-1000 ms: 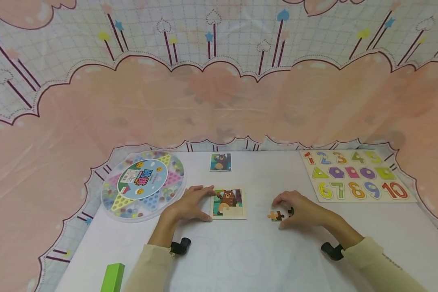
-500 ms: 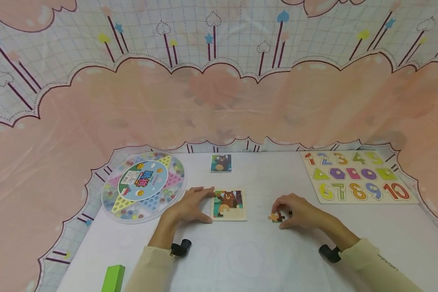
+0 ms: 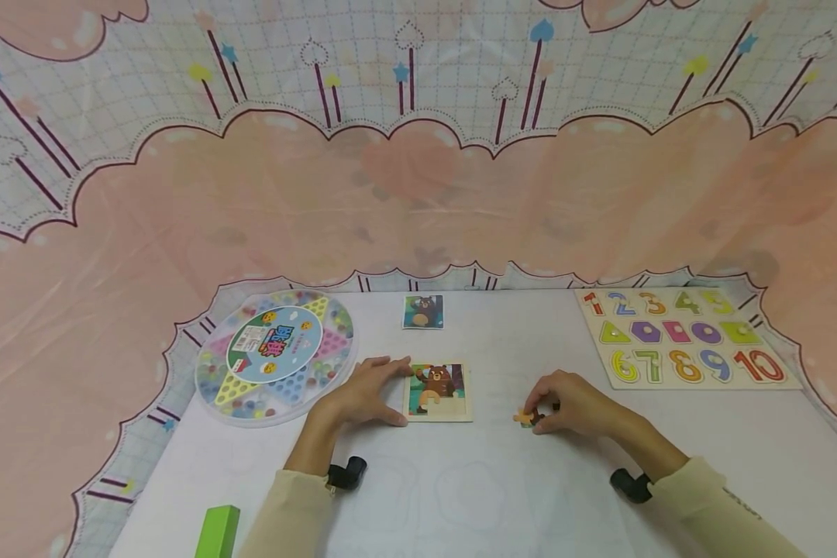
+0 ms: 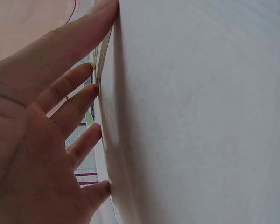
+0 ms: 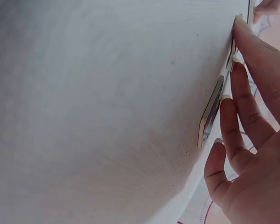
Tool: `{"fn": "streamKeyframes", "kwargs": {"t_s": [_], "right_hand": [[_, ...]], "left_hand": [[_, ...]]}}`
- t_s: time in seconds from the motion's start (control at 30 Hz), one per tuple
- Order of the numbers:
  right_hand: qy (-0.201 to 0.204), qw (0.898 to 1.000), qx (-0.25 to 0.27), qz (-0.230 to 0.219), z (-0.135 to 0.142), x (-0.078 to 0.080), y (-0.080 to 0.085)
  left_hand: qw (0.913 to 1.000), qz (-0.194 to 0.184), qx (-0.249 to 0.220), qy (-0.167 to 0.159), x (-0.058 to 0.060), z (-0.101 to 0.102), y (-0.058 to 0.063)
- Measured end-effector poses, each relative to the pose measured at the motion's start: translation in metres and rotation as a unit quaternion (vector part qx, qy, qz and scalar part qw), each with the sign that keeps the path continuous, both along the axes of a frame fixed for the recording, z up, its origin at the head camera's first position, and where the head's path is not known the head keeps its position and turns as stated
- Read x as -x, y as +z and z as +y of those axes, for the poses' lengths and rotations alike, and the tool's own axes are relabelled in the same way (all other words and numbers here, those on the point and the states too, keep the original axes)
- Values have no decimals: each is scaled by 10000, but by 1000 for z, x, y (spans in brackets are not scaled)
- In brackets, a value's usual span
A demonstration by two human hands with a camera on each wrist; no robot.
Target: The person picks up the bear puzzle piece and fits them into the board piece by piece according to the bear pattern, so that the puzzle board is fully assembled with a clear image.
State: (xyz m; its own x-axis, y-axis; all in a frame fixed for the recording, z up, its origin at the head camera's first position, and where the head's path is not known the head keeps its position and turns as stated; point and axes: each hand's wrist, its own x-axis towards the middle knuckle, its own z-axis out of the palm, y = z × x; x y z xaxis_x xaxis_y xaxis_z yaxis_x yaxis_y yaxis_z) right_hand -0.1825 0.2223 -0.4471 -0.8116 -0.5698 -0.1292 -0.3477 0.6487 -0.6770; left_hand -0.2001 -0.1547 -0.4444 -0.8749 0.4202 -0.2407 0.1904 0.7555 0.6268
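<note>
The right hand's fingers (image 5: 233, 121) curl down onto small loose jigsaw pieces (image 3: 528, 417) lying on the white tabletop (image 3: 502, 496); whether they pinch a piece or only press on it, I cannot tell. The right hand (image 3: 577, 404) sits well right of the square wooden bear puzzle tray (image 3: 436, 391). The left hand (image 3: 363, 391) lies open, straight fingers (image 4: 74, 100) touching the tray's left edge.

A thin flat piece could slip under the fingertips rather than lift, and the tray may skid if the left hand eases.

Further out lie a small bear picture card (image 3: 422, 311), a round marble game board (image 3: 275, 355) and a number puzzle board (image 3: 683, 347). The wrist views show the pieces only edge-on.
</note>
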Motion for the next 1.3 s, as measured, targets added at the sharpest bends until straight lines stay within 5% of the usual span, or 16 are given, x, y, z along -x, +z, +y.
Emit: {"fn": "streamKeyframes", "kwargs": {"t_s": [0.57,0.97,1.3], "right_hand": [[-85,9997,-164,-155,0,1,8],[18,9973,712,-165,-14,10,22],[33,9957,899,-208,-39,18,24]], "left_hand": [[10000,-11,72,38,-2,1,0],[9999,-108,25,115,0,1,0],[10000,-59,28,52,1,1,1]]}}
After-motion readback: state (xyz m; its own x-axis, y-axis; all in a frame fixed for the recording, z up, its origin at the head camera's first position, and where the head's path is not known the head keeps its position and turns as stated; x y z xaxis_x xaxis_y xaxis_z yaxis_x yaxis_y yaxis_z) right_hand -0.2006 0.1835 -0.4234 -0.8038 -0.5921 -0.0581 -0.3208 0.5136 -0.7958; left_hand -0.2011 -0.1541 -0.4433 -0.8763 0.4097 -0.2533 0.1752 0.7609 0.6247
